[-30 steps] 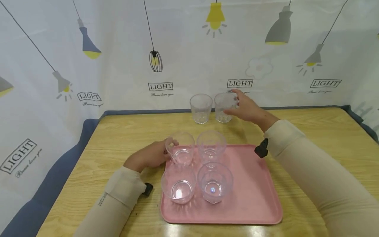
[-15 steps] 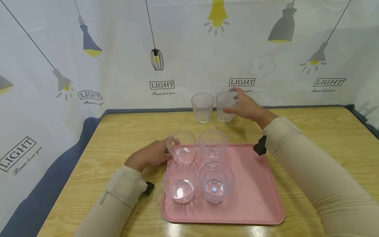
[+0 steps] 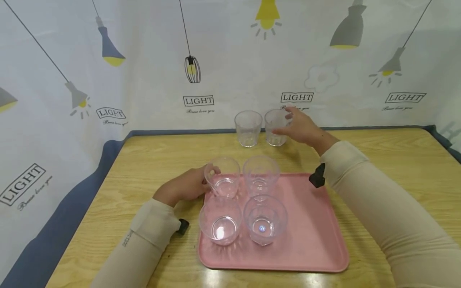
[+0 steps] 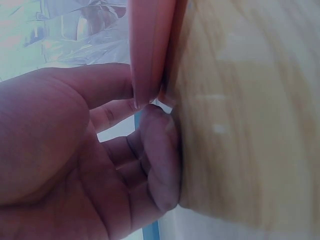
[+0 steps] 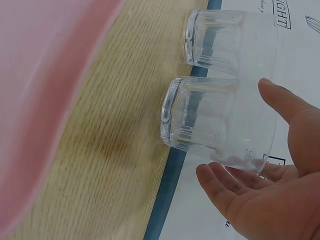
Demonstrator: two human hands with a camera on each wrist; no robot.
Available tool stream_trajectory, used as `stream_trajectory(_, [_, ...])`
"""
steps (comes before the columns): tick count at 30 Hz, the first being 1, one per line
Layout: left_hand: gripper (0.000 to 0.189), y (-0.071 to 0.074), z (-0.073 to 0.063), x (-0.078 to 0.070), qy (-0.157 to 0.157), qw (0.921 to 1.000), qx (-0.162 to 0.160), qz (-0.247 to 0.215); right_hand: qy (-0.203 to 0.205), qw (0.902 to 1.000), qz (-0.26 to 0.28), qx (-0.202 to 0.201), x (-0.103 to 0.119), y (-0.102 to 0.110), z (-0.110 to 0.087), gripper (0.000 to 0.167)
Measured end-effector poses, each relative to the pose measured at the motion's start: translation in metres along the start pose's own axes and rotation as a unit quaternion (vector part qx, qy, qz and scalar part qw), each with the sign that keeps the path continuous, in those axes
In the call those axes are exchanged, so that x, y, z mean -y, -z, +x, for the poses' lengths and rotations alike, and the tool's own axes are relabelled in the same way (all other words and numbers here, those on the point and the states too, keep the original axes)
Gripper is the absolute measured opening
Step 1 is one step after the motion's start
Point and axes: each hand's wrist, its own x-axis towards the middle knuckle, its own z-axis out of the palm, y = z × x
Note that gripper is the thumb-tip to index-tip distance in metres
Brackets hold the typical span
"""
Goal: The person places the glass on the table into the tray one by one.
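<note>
At the back of the table, my right hand [image 3: 304,127] curves round the right-hand clear plastic cup [image 5: 207,112], thumb on one side and fingers on the other. The cup stands upright on the wood. A second clear cup [image 3: 248,129] stands just left of it. My left hand [image 3: 189,184] is at the far left corner of the pink tray [image 3: 309,236]. In the left wrist view its thumb lies on the tray's rim and the other fingers curl beneath, pinching the edge. Several clear cups stand upright on the tray's left half; the back-left cup [image 3: 226,188] is nearest that hand.
The wooden table [image 3: 137,160] ends at the back against a white cloth [image 3: 151,60] printed with lamps. A dark blue band [image 3: 180,131] runs along that edge. Bare pink surface shows on the tray's right half.
Both hands keep their places at the tray and the back cup. Only the head view has shifted slightly, so the scene sits a little higher and further right.
</note>
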Motion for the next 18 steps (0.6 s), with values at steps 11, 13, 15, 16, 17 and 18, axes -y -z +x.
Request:
stream_trajectory(11, [0.035, 0.001, -0.001, 0.002, 0.002, 1.0000, -0.005, 0.007, 0.006, 0.9998, 0.004, -0.016, 0.000, 0.000, 0.000, 0.098])
stream_trajectory(13, [0.033, 0.001, 0.000, 0.002, 0.001, 1.0000, -0.005, 0.004, 0.007, 0.9998, 0.010, -0.018, -0.001, 0.001, -0.002, 0.098])
stream_trajectory(15, [0.030, 0.001, 0.001, 0.002, -0.003, 1.0000, -0.005, 0.004, 0.007, 0.9997, 0.017, -0.018, -0.001, 0.002, -0.004, 0.099])
stream_trajectory(16, [0.028, 0.000, 0.001, 0.002, -0.004, 1.0000, -0.005, 0.003, 0.007, 0.9996, 0.023, -0.017, -0.001, 0.002, -0.006, 0.099])
stream_trajectory(17, [0.027, 0.000, 0.001, 0.002, -0.004, 1.0000, -0.004, 0.001, 0.008, 0.9994, 0.027, -0.018, -0.001, 0.002, -0.008, 0.099])
stream_trajectory(18, [0.026, 0.000, 0.000, 0.001, -0.004, 1.0000, -0.003, 0.000, 0.008, 0.9993, 0.032, -0.017, -0.002, 0.003, -0.010, 0.099])
